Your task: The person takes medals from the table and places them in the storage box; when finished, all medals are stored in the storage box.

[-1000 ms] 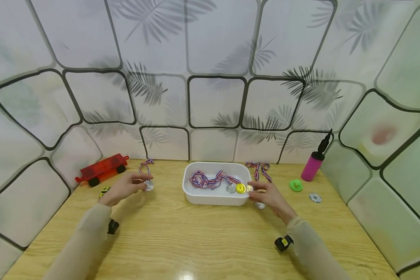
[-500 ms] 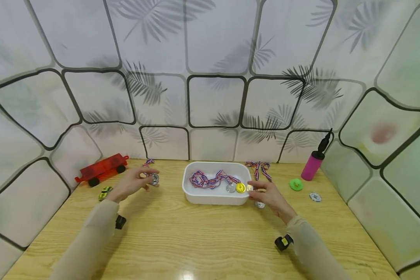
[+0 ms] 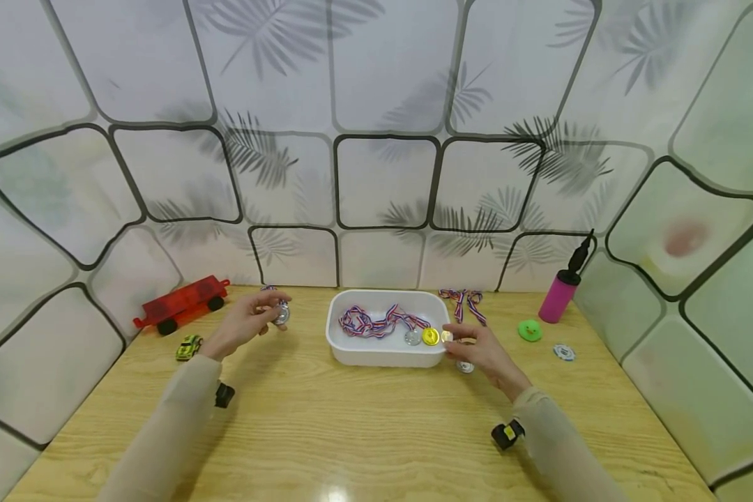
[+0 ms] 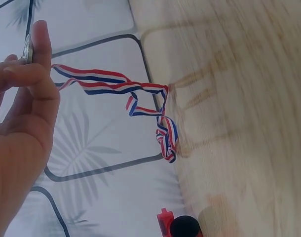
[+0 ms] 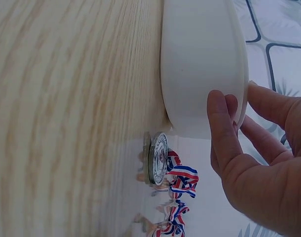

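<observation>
My left hand [image 3: 247, 322] pinches a silver medal [image 3: 282, 313] above the table, left of the white plastic box. Its red, white and blue ribbon [image 4: 106, 84] trails down to the table in the left wrist view. My right hand [image 3: 483, 354] grips the right end of the white box [image 3: 376, 358], fingers on the outer wall [image 5: 205, 64] in the right wrist view. In the box lie a tangled striped ribbon [image 3: 367, 324], a silver medal [image 3: 413, 337] and a gold medal [image 3: 431, 336]. Another gold medal [image 3: 447, 337] shows by the right fingertips.
A silver medal [image 3: 465, 366] with its ribbon [image 3: 461, 300] lies right of the box. At left are a red toy trailer [image 3: 182, 305] and a yellow toy car [image 3: 189, 347]. At right are a pink pump [image 3: 558, 296], a green duck [image 3: 530, 330] and a poker chip [image 3: 564, 352].
My left hand has moved right and slightly up with the silver medal, pulling its ribbon along. The right hand has stayed at the box.
</observation>
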Tool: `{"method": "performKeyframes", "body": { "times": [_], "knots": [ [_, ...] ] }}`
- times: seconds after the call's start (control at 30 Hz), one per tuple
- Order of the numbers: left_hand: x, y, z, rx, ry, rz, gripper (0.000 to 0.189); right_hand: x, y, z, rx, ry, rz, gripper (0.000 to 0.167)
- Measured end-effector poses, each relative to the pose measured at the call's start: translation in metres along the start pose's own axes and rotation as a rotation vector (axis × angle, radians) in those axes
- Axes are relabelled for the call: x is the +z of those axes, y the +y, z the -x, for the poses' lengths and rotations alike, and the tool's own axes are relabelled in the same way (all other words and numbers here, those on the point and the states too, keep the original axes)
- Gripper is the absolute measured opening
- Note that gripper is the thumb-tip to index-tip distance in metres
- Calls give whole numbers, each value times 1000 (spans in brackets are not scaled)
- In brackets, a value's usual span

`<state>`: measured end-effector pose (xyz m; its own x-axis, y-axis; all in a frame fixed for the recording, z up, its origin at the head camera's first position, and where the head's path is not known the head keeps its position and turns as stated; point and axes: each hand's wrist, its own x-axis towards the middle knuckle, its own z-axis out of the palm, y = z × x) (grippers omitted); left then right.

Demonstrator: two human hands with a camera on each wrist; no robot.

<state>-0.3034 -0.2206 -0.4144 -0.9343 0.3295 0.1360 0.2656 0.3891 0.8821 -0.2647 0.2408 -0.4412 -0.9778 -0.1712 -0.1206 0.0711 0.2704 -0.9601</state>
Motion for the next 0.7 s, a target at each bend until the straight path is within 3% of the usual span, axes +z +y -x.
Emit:
{"method": "performKeyframes", "body": {
  "times": [0.4,0.7],
  "knots": [
    [4,4,-5,-14,17,24,33,-2,2,-2,1,-8,7,51],
    [1,18,-12,69,30,19,48,-1,1,-1,-2,-11,5,51]
  ]
}}
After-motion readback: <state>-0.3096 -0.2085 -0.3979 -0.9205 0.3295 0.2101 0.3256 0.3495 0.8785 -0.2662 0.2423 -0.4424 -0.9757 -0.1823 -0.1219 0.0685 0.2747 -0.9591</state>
